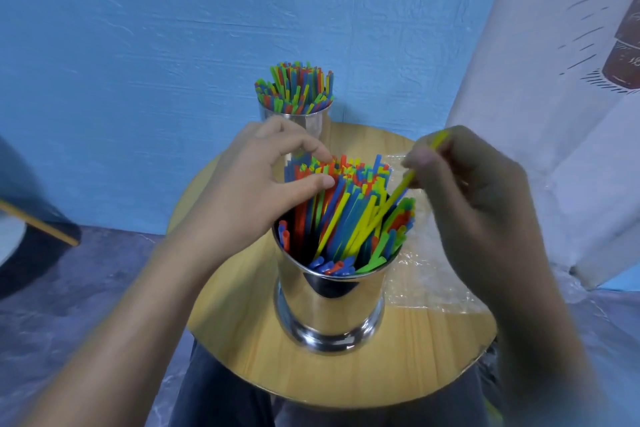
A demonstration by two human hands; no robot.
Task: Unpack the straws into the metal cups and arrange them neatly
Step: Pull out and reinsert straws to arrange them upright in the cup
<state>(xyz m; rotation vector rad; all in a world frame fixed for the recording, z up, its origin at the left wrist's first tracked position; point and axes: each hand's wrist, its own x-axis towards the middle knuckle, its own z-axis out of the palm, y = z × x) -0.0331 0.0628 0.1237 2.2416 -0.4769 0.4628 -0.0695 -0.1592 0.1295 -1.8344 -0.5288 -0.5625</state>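
A shiny metal cup [332, 302] stands near me on the round wooden table [242, 340]. It is packed with red, blue, green and yellow straws [346, 204] that lean away from me. My left hand [256, 180] rests on the straw tops, thumb and fingers spread over them. My right hand [467, 198] pinches one yellow straw [403, 185], whose lower end runs down into the cup. A second metal cup [296, 116] full of straws stands at the table's far edge, partly hidden behind my left hand.
Crumpled clear plastic wrapping [426, 274] lies on the table to the right of the near cup. A blue wall [173, 45] rises close behind the table. A pale printed cloth [554, 80] hangs at the right. My lap shows below the table's edge.
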